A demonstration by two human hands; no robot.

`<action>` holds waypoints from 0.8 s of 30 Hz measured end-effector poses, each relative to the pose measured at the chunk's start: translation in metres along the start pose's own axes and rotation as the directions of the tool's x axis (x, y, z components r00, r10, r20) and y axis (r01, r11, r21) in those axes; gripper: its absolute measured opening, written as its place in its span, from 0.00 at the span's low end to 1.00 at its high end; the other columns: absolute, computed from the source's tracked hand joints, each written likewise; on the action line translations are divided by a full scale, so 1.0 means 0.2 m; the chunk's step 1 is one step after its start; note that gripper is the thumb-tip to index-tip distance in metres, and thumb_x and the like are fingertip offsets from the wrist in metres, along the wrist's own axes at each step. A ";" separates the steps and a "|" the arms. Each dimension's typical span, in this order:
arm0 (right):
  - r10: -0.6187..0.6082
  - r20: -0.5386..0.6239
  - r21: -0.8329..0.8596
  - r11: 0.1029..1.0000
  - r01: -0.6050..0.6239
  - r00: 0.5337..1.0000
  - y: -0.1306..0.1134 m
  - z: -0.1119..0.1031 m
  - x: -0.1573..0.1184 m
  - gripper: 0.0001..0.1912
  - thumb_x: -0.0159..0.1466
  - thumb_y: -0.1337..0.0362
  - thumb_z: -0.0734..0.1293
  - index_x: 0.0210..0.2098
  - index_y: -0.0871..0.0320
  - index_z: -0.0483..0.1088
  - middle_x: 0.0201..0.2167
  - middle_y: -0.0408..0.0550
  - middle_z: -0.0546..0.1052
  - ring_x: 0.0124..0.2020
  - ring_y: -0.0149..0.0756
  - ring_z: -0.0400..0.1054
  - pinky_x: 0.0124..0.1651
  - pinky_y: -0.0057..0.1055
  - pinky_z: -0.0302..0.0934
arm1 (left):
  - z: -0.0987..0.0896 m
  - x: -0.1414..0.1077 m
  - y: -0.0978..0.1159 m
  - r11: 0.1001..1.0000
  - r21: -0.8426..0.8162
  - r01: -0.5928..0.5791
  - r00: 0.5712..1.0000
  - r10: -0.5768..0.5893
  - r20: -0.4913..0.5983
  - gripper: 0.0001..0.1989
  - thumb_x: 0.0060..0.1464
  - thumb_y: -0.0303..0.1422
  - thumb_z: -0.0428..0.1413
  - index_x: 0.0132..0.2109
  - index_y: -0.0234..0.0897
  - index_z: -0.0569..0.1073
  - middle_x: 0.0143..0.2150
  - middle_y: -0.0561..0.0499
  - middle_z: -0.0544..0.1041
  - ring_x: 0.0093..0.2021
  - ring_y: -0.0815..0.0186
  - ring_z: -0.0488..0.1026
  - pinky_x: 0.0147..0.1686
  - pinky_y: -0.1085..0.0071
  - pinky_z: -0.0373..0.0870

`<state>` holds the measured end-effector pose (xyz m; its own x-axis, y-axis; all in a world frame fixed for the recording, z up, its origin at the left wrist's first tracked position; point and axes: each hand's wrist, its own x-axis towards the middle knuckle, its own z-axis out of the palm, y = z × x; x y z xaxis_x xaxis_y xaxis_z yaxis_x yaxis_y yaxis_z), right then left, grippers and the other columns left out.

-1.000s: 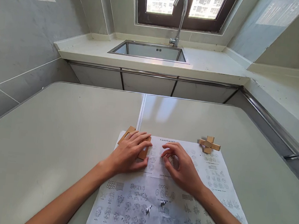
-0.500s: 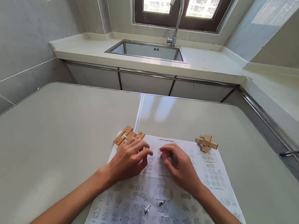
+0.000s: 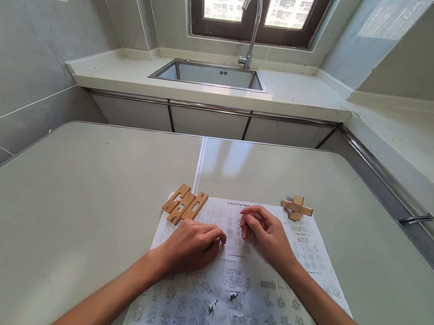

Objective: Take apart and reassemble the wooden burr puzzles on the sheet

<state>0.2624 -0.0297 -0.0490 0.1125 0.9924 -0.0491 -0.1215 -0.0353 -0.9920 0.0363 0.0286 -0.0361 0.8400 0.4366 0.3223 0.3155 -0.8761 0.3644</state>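
Note:
My left hand (image 3: 197, 244) rests on the printed paper sheet (image 3: 237, 268), fingers curled down and close together, with nothing seen in it. Just beyond its knuckles lie flat wooden puzzle pieces (image 3: 185, 204) with cut-out slots and numbers, side by side at the sheet's upper left corner, untouched. My right hand (image 3: 265, 236) is over the upper middle of the sheet, fingers loosely bent and partly apart, holding nothing visible. Past it, at the upper right corner, sits a wooden cross-shaped interlocking puzzle (image 3: 296, 207), apart from the hand.
The sheet has small line drawings, creases and torn spots. It lies on a pale table (image 3: 60, 208) with a seam down the middle. Behind stand a counter (image 3: 297, 93) with a sink (image 3: 205, 84) and a curved faucet (image 3: 252, 32), below a window.
My left hand has drawn back toward me, uncovering the flat wooden pieces, and its fingers have curled in. My right hand has shifted slightly right, away from the left one.

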 end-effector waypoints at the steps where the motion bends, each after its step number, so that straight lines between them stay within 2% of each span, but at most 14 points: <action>1: 0.014 -0.011 0.052 0.999 -0.013 1.000 0.00 0.00 0.01 0.12 0.69 0.53 0.71 0.42 0.55 0.75 0.29 0.43 0.76 0.24 0.32 0.68 0.27 0.30 0.64 | 0.00 0.00 0.00 1.000 -0.002 0.001 1.000 -0.001 0.002 0.10 0.64 0.24 0.51 0.40 0.40 0.75 0.31 0.55 0.83 0.25 0.69 0.77 0.27 0.72 0.66; 5: 0.086 -0.060 0.273 0.960 -0.066 0.995 0.00 -0.03 0.03 0.12 0.65 0.54 0.75 0.39 0.56 0.76 0.28 0.42 0.75 0.23 0.31 0.66 0.22 0.27 0.61 | 0.01 0.00 0.00 1.000 -0.005 0.013 1.000 -0.013 0.004 0.10 0.64 0.24 0.51 0.41 0.40 0.75 0.32 0.54 0.83 0.26 0.69 0.78 0.27 0.73 0.66; 12: 0.124 -0.100 0.427 0.902 -0.070 0.987 -0.02 -0.08 0.07 0.16 0.66 0.49 0.71 0.34 0.55 0.72 0.26 0.41 0.70 0.21 0.30 0.62 0.19 0.25 0.57 | 0.01 0.00 0.00 1.000 0.004 0.022 1.000 -0.022 -0.016 0.09 0.63 0.24 0.52 0.39 0.40 0.75 0.32 0.56 0.84 0.25 0.69 0.77 0.26 0.72 0.63; 17: 0.163 -0.099 0.677 0.734 -0.054 0.982 -0.05 -0.14 0.08 0.26 0.68 0.41 0.67 0.25 0.54 0.64 0.22 0.36 0.58 0.17 0.28 0.48 0.16 0.27 0.55 | 0.01 0.00 0.00 1.000 -0.005 0.023 1.000 -0.023 -0.016 0.10 0.63 0.23 0.51 0.40 0.40 0.75 0.32 0.56 0.84 0.24 0.70 0.76 0.26 0.71 0.61; 19: 0.153 -0.091 0.724 0.689 -0.040 0.984 -0.05 -0.15 0.07 0.27 0.69 0.41 0.67 0.24 0.53 0.61 0.21 0.34 0.54 0.16 0.27 0.43 0.15 0.26 0.54 | 0.01 0.00 0.00 1.000 -0.009 0.027 1.000 -0.027 -0.012 0.10 0.63 0.23 0.51 0.40 0.40 0.75 0.32 0.56 0.84 0.25 0.69 0.76 0.26 0.72 0.61; 24: 0.126 -0.078 0.766 0.642 -0.022 0.989 -0.05 -0.17 0.07 0.26 0.69 0.42 0.67 0.26 0.53 0.61 0.20 0.34 0.52 0.16 0.28 0.43 0.15 0.24 0.55 | 0.01 0.00 0.00 0.999 -0.016 0.030 0.999 -0.031 -0.013 0.10 0.64 0.24 0.51 0.40 0.40 0.75 0.33 0.56 0.84 0.25 0.69 0.76 0.26 0.72 0.61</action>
<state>0.2994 -0.0205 -0.0445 0.1728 0.9678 -0.1829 -0.8363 0.0461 -0.5463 0.0362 0.0284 -0.0380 0.8242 0.4657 0.3220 0.3337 -0.8590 0.3883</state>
